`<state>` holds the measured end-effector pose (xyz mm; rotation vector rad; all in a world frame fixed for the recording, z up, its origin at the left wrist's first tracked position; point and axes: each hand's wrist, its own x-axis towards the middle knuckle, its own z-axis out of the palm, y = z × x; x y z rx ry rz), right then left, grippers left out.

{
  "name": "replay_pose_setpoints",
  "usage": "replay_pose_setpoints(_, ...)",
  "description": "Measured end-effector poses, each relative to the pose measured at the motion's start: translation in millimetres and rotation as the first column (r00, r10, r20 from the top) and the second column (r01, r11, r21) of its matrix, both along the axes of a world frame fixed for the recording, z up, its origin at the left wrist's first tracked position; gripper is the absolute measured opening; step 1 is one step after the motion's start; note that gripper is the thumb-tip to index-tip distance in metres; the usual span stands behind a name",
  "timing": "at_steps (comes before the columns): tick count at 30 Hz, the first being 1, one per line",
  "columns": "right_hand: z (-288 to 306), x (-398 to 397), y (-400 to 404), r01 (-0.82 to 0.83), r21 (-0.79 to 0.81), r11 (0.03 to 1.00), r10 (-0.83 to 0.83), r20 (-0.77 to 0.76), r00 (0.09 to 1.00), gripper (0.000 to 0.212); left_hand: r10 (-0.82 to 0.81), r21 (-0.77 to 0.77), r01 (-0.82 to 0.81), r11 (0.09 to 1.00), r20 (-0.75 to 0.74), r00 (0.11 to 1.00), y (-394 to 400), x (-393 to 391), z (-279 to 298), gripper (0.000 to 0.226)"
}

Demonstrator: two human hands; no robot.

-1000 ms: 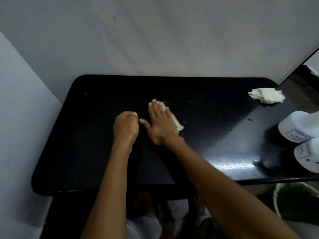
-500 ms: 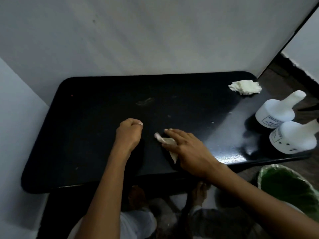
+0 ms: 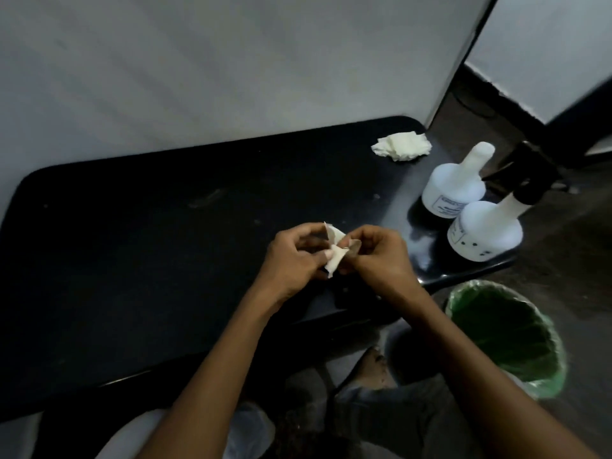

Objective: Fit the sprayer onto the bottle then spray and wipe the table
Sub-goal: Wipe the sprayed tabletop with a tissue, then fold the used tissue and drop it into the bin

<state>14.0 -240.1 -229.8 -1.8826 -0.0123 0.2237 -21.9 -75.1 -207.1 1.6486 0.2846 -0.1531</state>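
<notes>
A small crumpled white tissue (image 3: 335, 250) is held above the black table (image 3: 139, 233) between my left hand (image 3: 294, 260) and my right hand (image 3: 377, 256), both pinching it near the table's front edge. At the table's right end stand two white bottles. The nearer bottle (image 3: 485, 231) carries a black sprayer (image 3: 526, 180) on its neck. The farther bottle (image 3: 455, 187) has a bare white neck with no sprayer.
A second crumpled white tissue (image 3: 402, 146) lies at the table's far right corner. A bin lined with a green bag (image 3: 503, 332) stands on the floor right of the table. Grey walls close in behind and left. My knees show below the table edge.
My right hand drew the tissue back across the table, then lifted it. My left hand left its fist on the table and now grips the tissue too. The view swung right.
</notes>
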Motion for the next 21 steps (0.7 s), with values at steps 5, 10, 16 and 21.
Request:
replay_pose_setpoints(5, 9, 9, -29, 0.043, 0.071, 0.997, -0.045, 0.019, 0.999, 0.028, 0.093, 0.172, -0.122, 0.977, 0.168, 0.981, -44, 20, -6, 0.018)
replay_pose_setpoints(10, 21, 8, -72, 0.075, 0.122, 0.990, -0.077, 0.010, 0.997, 0.068, 0.092, 0.147, -0.120, 0.982, 0.186, 0.978, -88, 34, -6, 0.019)
replay_pose_setpoints(16, 20, 5, -129, 0.245, -0.167, 0.955, -0.242, 0.040, 0.969, 0.026, 0.054, 0.113, -0.075, 0.991, 0.171, 0.984, -163, 42, -11, 0.022)
replay_pose_setpoints(21, 16, 2, -178, 0.357, -0.188, 0.915, -0.367, -0.021, 0.930, 0.006, 0.002, 0.112, -0.017, 0.994, 0.133, 0.991, -218, 44, -21, 0.019)
